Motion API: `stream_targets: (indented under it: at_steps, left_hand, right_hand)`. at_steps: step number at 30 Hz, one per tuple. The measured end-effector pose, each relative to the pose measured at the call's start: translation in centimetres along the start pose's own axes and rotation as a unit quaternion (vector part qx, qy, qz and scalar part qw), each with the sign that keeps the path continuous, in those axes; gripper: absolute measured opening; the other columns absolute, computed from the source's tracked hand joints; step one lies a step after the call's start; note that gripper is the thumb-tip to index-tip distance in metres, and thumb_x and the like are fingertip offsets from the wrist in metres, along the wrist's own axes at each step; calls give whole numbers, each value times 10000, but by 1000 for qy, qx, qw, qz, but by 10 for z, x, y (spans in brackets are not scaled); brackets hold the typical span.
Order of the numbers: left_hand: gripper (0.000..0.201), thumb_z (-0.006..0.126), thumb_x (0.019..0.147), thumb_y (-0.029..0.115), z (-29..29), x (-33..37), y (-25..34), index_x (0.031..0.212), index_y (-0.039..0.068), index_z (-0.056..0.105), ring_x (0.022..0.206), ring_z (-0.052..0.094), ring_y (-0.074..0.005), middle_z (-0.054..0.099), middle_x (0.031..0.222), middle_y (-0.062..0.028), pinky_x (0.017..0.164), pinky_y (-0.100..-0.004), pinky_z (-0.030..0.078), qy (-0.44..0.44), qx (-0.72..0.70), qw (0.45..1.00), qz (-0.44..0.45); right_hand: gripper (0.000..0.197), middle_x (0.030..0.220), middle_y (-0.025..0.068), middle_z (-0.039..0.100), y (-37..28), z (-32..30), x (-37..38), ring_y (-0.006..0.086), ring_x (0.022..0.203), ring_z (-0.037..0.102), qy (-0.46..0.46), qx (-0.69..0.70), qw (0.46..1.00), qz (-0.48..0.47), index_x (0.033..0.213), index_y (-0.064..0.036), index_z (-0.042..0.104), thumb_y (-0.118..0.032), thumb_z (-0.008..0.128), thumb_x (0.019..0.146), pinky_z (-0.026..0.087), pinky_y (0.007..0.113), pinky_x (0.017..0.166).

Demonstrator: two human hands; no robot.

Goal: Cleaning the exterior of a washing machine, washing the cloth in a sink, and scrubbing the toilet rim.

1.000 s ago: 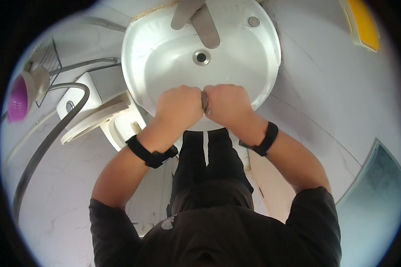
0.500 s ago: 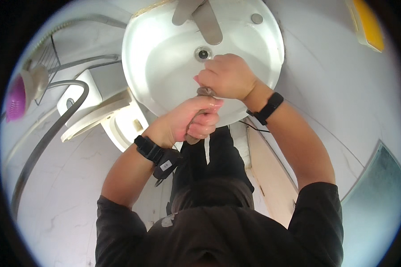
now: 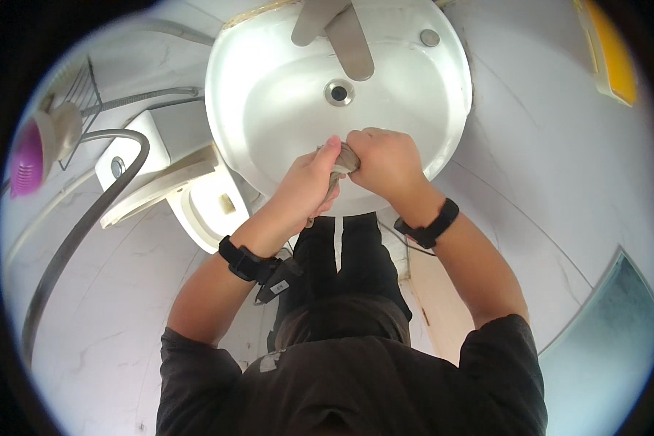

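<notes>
Right hand (image 3: 389, 161) has drawn back from the drain (image 3: 339, 92) toward the left hand (image 3: 309, 183), both clenched on greyish cloth (image 3: 347, 158) (bunched).

Two grips show, one left grip (image 3: 305, 183) and one right grip (image 3: 391, 163), with one greyish cloth (image 3: 349, 160) shared by both, and two black wrist straps (image 3: 245, 263), one to each arm. The fixtures come to one white sink (image 3: 276, 127) with one tap (image 3: 350, 47), one drain (image 3: 339, 93) and one round grey disc (image 3: 429, 38), plus one toilet (image 3: 227, 227), one wire rack (image 3: 89, 93), one purple item (image 3: 26, 166), one yellow item (image 3: 615, 58) and one bluish-green panel (image 3: 609, 327). There are two dark sleeves (image 3: 198, 378), two dark trouser legs (image 3: 315, 254) and at least two grey hoses (image 3: 52, 291), their exact number unclear.
</notes>
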State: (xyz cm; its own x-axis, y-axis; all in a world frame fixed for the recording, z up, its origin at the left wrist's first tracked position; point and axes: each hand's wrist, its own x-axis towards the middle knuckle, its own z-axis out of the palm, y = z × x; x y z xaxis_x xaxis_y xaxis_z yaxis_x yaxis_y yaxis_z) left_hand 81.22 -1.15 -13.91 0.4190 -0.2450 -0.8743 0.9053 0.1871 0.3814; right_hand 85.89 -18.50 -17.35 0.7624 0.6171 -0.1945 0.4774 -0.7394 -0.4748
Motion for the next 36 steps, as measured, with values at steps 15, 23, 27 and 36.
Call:
stream_targets:
  at_steps: [15,23,27,36]
  left_hand:
    - [252,749,857,283,-46,7,8,1006,112,640,672,569,-178,584,769,-45,580,-291,479,132,535,663,506]
    - [244,704,719,167,-28,-16,35,951,128,640,733,617,-167,625,878,24,573,-324,525,90,696,384,600]
    - [173,693,732,185,-28,-2,23,870,133,604,714,618,-162,624,867,18,575,-301,533,188,713,391,551]
    - [167,670,822,172,-25,16,17,861,10,690,763,731,-341,667,676,-157,638,-429,564,131,695,660,254]
  right_hand:
    - [482,1231,136,652,35,-59,16,260,1168,637,-228,493,839,8,1232,-65,621,-438,698,936,520,370,961]
    - [625,1265,172,651,0,-49,11,283,1014,731,-478,722,477,152,1356,-68,549,-420,796,901,614,366,801]
    - [373,1039,156,749,-3,-42,32,250,753,711,-404,607,651,212,1096,-42,662,-267,820,843,562,382,627]
    - [155,855,154,757,-40,-35,39,337,809,751,-217,-68,973,37,872,-64,758,-180,660,841,598,435,711]
